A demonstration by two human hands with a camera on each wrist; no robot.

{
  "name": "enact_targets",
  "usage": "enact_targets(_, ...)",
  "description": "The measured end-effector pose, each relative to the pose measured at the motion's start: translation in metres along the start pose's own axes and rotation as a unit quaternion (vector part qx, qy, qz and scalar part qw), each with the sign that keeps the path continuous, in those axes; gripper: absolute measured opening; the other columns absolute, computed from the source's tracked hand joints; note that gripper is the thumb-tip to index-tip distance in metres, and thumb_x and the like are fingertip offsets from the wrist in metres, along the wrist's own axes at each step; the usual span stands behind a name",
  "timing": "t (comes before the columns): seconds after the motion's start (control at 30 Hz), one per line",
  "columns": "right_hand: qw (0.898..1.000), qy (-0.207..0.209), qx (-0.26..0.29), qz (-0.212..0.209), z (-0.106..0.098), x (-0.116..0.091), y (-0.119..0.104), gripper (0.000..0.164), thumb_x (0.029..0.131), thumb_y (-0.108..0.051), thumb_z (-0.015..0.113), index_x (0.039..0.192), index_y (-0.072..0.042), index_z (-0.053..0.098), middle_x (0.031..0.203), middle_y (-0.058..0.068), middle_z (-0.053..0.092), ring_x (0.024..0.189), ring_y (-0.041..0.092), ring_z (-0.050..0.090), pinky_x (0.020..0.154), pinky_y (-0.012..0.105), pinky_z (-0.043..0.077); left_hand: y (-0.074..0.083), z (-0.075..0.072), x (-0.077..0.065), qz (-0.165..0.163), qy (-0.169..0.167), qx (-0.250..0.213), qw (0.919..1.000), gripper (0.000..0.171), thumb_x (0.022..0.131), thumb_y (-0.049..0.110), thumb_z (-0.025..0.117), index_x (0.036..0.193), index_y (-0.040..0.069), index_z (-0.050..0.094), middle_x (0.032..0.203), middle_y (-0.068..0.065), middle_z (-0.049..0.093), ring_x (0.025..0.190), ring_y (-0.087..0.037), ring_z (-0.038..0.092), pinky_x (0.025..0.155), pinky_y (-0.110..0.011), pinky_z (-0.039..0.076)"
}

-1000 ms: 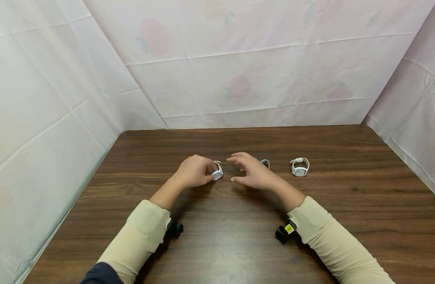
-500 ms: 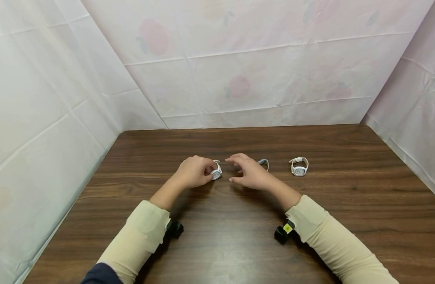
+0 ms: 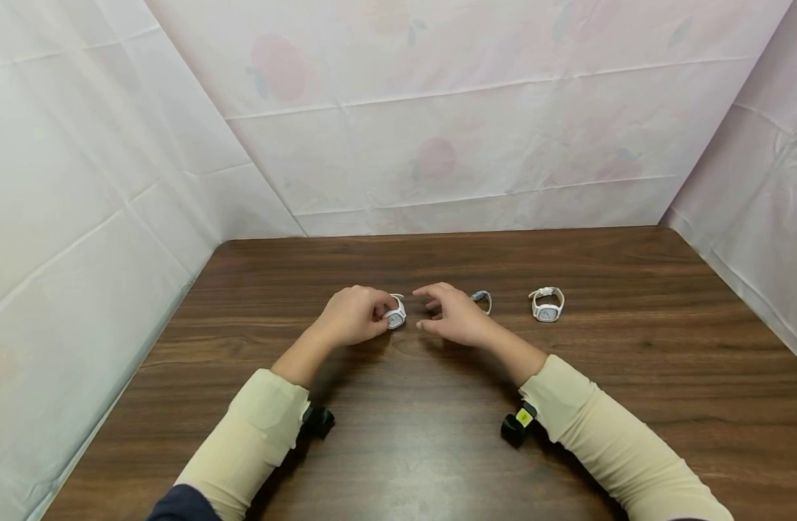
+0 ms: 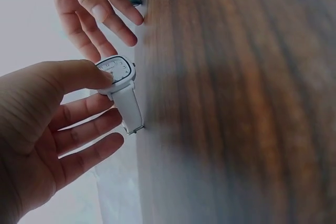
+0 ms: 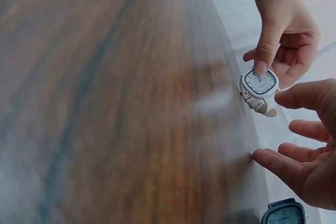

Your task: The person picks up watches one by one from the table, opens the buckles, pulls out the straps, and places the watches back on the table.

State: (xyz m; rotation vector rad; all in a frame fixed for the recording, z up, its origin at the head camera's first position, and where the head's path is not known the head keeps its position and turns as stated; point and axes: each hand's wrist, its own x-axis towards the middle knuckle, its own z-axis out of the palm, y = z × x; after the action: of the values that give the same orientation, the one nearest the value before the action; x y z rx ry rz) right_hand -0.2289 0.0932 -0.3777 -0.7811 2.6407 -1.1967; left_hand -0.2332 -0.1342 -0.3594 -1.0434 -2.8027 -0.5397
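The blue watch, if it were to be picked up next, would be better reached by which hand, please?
Likely the right hand: it holds nothing and is nearer the blue watch, whereas the left hand is farther off and pinches a white watch.

White watch point(image 3: 395, 318), bluish watch point(image 5: 283, 215), brown wood-grain table point(image 3: 411, 434), pink-fruit-print white sheet point(image 3: 489, 145), cream sleeve point(image 3: 255, 420)

The blue watch point(image 5: 284, 216) bears the numbers 10, 11 and 12; the word below them is blurred. The held white watch point(image 5: 261, 83) has numerals, and the yellow label point(image 3: 524, 417) marks, too small to read.
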Motion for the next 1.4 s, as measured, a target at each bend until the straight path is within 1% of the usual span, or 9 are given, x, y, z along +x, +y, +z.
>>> enact_targets(0.17,1.0,0.009,0.013,0.012,-0.0004,0.001,-0.0008,0.05,0.09,-0.011,0.07,0.136,-0.002,0.052,0.136,0.019,0.048,0.115,0.033,0.058,0.086,0.034,0.055,0.0009,-0.0014,0.0002,0.004,0.01,-0.003,0.9999,0.015,0.08,0.007,0.073,0.095,0.011,0.073,0.07,0.005,0.06,0.059,-0.007,0.048,0.052,-0.025,0.04)
enact_targets(0.37,0.999,0.018,0.031,0.025,-0.0002,0.0007,0.0003,0.047,0.091,-0.011,0.07,0.134,-0.003,0.054,0.134,0.017,0.052,0.113,0.031,0.06,0.084,0.037,0.055,0.0014,-0.0019,-0.0003,0.008,0.015,-0.012,0.9998,0.014,0.081,0.007,0.073,0.093,0.013,0.073,0.07,0.007,0.06,0.058,-0.006,0.048,0.051,-0.024,0.04)
enact_targets(0.53,0.996,0.023,0.065,0.049,0.0,-0.0006,0.0021,0.044,0.092,-0.011,0.068,0.133,-0.004,0.055,0.134,0.016,0.054,0.114,0.029,0.06,0.084,0.04,0.055,0.0012,-0.001,-0.0011,0.016,0.026,-0.022,0.9993,0.014,0.079,0.006,0.073,0.091,0.013,0.073,0.07,0.007,0.059,0.059,-0.005,0.048,0.051,-0.024,0.04)
enact_targets(0.8,0.988,0.044,0.122,0.082,0.0014,-0.0021,0.0019,0.041,0.091,-0.008,0.066,0.131,-0.004,0.057,0.131,0.016,0.057,0.115,0.03,0.059,0.085,0.039,0.055,0.0014,-0.0003,-0.0023,0.035,0.042,-0.039,0.9977,0.018,0.077,0.004,0.073,0.094,0.011,0.072,0.073,0.002,0.062,0.063,-0.014,0.056,0.055,-0.026,0.043)
enact_targets(0.87,0.985,0.05,0.147,0.08,0.0016,-0.0025,0.0017,0.043,0.091,-0.006,0.065,0.133,-0.002,0.054,0.133,0.018,0.056,0.116,0.031,0.058,0.086,0.039,0.054,0.0017,-0.0004,-0.0024,0.037,0.046,-0.043,0.9973,0.018,0.077,0.004,0.072,0.094,0.011,0.071,0.073,0.003,0.062,0.064,-0.016,0.057,0.056,-0.026,0.044)
enact_targets(0.93,0.98,0.055,0.18,0.068,0.0016,-0.0026,0.0016,0.048,0.091,-0.003,0.064,0.137,0.001,0.05,0.135,0.021,0.052,0.118,0.035,0.057,0.088,0.038,0.054,0.0019,-0.0006,-0.0022,0.039,0.05,-0.047,0.9969,0.018,0.077,0.005,0.072,0.094,0.011,0.071,0.073,0.003,0.061,0.064,-0.017,0.057,0.056,-0.027,0.044)
enact_targets(1.1,0.967,0.063,0.243,0.037,0.0011,-0.0025,0.002,0.058,0.09,0.001,0.064,0.143,-0.002,0.041,0.139,0.027,0.045,0.121,0.039,0.053,0.091,0.04,0.053,0.0012,-0.0009,-0.0017,0.041,0.054,-0.069,0.9953,0.017,0.079,0.003,0.072,0.095,0.009,0.071,0.075,0.002,0.064,0.067,-0.019,0.061,0.059,-0.027,0.046)
enact_targets(1.27,0.961,0.074,0.264,0.028,0.0011,-0.0026,0.0026,0.056,0.09,0.001,0.064,0.142,-0.005,0.044,0.14,0.026,0.045,0.122,0.038,0.053,0.093,0.04,0.051,0.0009,-0.001,-0.0025,0.043,0.054,-0.099,0.9927,0.017,0.082,0.003,0.071,0.098,0.008,0.069,0.08,0.001,0.065,0.069,-0.021,0.062,0.058,-0.026,0.048)
enact_targets(1.4,0.954,0.091,0.283,0.02,0.001,-0.0027,0.0032,0.052,0.09,0.005,0.062,0.139,-0.001,0.046,0.139,0.028,0.047,0.121,0.038,0.054,0.093,0.038,0.051,0.0026,-0.0016,-0.0032,0.052,0.059,-0.121,0.9896,0.016,0.084,0.003,0.071,0.1,0.007,0.069,0.083,0.0,0.065,0.073,-0.02,0.063,0.058,-0.025,0.05)
